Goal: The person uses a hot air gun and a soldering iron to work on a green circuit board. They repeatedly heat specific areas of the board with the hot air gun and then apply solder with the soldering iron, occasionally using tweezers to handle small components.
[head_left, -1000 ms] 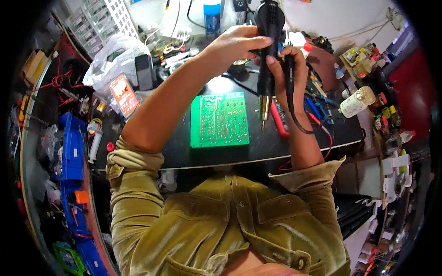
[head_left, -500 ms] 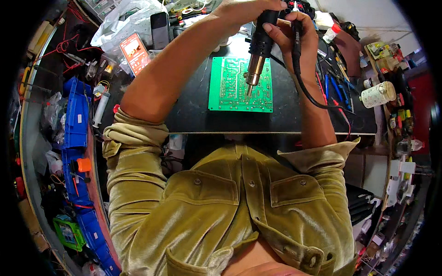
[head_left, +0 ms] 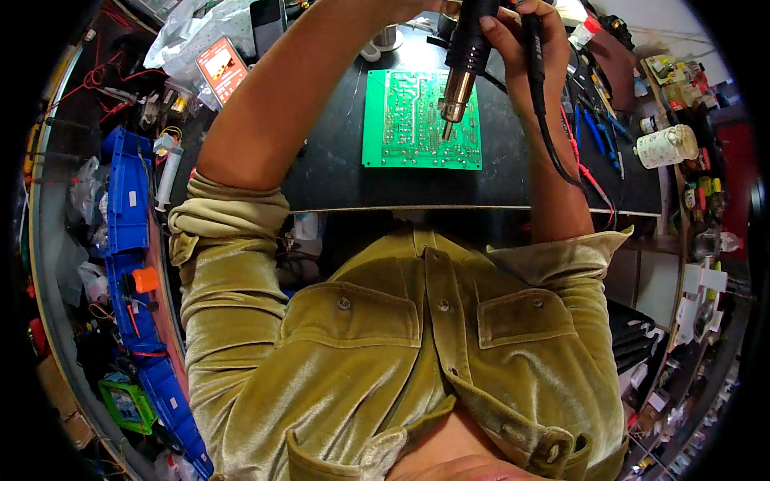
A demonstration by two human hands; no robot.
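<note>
My left hand (head_left: 407, 7) is at the top edge, mostly cut off, closed around the upper part of a black hot-air gun (head_left: 469, 44). The gun's metal nozzle slants down over the right half of a green circuit board (head_left: 393, 120), which lies flat on the dark bench with solder joints and traces showing. Whether the nozzle touches the board I cannot tell. My right hand (head_left: 545, 44) is closed around a slim black pen-shaped tool (head_left: 536, 76), its cord hanging past my wrist. The right thumb reaches to the gun's body.
Blue-handled tools (head_left: 592, 132) and red test leads (head_left: 589, 172) lie right of my forearm, with a pale jar (head_left: 667, 147) farther right. At the left are a lit screen (head_left: 222, 70), a dark phone (head_left: 268, 26), a syringe (head_left: 168, 178) and blue bins (head_left: 128, 192). The bench edge (head_left: 361, 209) runs before me.
The board and bench sit higher in the picture, as the view has shifted. The nozzle tip has moved slightly right over the board. Both hands keep their holds.
</note>
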